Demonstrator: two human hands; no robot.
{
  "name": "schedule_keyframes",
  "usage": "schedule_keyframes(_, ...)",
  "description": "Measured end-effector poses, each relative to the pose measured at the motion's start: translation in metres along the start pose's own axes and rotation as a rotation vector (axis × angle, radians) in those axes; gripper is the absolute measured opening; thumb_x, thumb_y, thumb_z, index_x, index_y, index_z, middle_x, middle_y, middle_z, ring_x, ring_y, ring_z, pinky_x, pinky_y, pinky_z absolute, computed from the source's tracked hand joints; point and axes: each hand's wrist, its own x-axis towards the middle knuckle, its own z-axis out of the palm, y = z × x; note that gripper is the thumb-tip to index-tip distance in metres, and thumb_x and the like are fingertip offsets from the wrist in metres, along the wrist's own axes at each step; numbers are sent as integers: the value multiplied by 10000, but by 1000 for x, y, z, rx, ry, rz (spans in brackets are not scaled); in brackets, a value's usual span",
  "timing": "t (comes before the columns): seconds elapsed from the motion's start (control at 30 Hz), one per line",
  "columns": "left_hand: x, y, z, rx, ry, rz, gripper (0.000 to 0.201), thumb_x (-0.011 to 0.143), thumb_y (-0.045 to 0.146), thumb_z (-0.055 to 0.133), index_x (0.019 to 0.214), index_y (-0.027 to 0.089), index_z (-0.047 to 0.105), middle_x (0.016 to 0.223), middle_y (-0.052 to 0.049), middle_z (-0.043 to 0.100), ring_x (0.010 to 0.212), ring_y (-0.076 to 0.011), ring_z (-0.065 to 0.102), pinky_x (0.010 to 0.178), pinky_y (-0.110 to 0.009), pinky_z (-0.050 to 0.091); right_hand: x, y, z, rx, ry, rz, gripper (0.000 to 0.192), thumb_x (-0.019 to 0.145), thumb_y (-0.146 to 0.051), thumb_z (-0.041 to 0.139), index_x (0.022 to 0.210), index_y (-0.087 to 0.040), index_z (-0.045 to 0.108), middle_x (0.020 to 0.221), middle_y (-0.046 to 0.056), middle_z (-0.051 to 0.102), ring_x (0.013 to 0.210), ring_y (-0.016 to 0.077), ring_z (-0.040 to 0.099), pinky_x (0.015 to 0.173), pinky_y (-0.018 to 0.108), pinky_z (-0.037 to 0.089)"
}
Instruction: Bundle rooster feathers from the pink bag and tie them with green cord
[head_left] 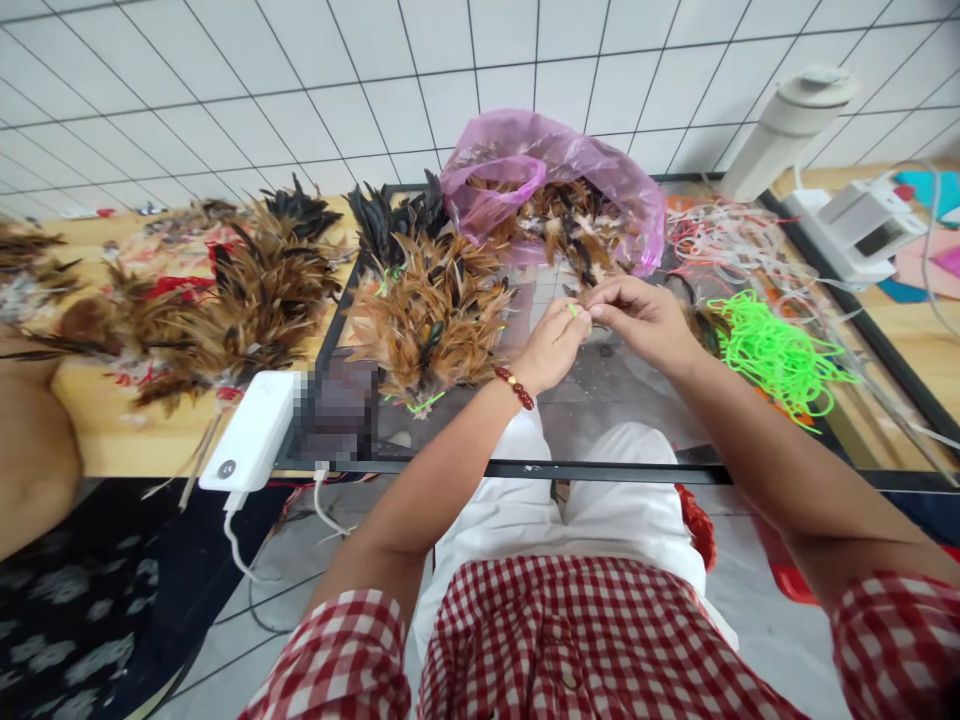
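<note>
We've got both hands meeting over roughly the middle of the glass tabletop (637,471). The left hand (553,345) is pinched closed on what looks like a bit of green cord (575,310), just a speck of it showing at the fingers. The right hand (645,318) has thumb and fingertips drawn together right beside it, but we honestly can't tell what, if anything, is between them.

Handling-wise, we'd call that cord next to weightless, thin and floppy, probably a bit slick and springy, and hard to break. We'd grip it close to the tip, since a long free end just flops about. Same deal with the green heap (776,350) near the right edge: we'd go for a loose end on its outside, cos the middle looks like a tangle.

The brown feathers (435,300) along the left edge look super light too, but way easier to crumple, so we'd take those by the quill. Same for the ones in the pink bag (646,205) at the far edge
</note>
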Motion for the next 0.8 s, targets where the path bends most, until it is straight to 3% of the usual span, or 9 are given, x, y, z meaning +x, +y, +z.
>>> schedule_keyframes(0.17, 2, -1, -3, 46, 39, -30, 379, 990, 402, 542, 697, 182, 638, 1047, -105, 613, 1206, -239, 535, 1090, -363, 430, 0, -4, -3, -92, 72, -83, 338, 922, -583, 653, 878, -252, 704, 899, 57, 713, 859, 217, 660, 851, 410, 550)
schedule_keyframes(0.3, 2, -6, -5, 70, 48, -27, 384, 980, 426, 562, 705, 174, 654, 1116, -115, 609, 1207, -237, 550, 1099, -364, 432, -1, -10, -2, -225, 13, -174, 266, 948, -493, 627, 1067, -282, 736, 1058, 83, 753, 962, 253, 687, 901, 450, 547)
schedule_keyframes(0.53, 3, -13, -1, 36, 101, -12, 327, 937, 415, 641, 731, 177, 732, 1139, -116, 621, 1196, -225, 572, 1120, -373, 429, -6, -9, 0, -447, 21, -186, 190, 947, -376, 615, 818, -270, 707, 813, 45, 748, 805, 253, 681, 805, 440, 504)
schedule_keyframes(0.7, 7, -20, -3, -94, 254, -86, 172, 773, 341, 833, 773, 177, 780, 1119, -104, 649, 1153, -220, 610, 1121, -384, 434, -8, -11, -1, -477, 8, -220, 122, 932, -339, 624, 851, -261, 671, 904, 64, 748, 897, 274, 683, 857, 466, 484)
schedule_keyframes(0.8, 6, -18, -5, -143, 278, -101, 165, 742, 321, 854, 767, 178, 774, 1137, -104, 663, 1185, -226, 608, 1124, -389, 435, -7, -11, 0, -438, -15, -224, 128, 901, -387, 661, 943, -269, 684, 984, 71, 745, 912, 268, 670, 866, 464, 496)
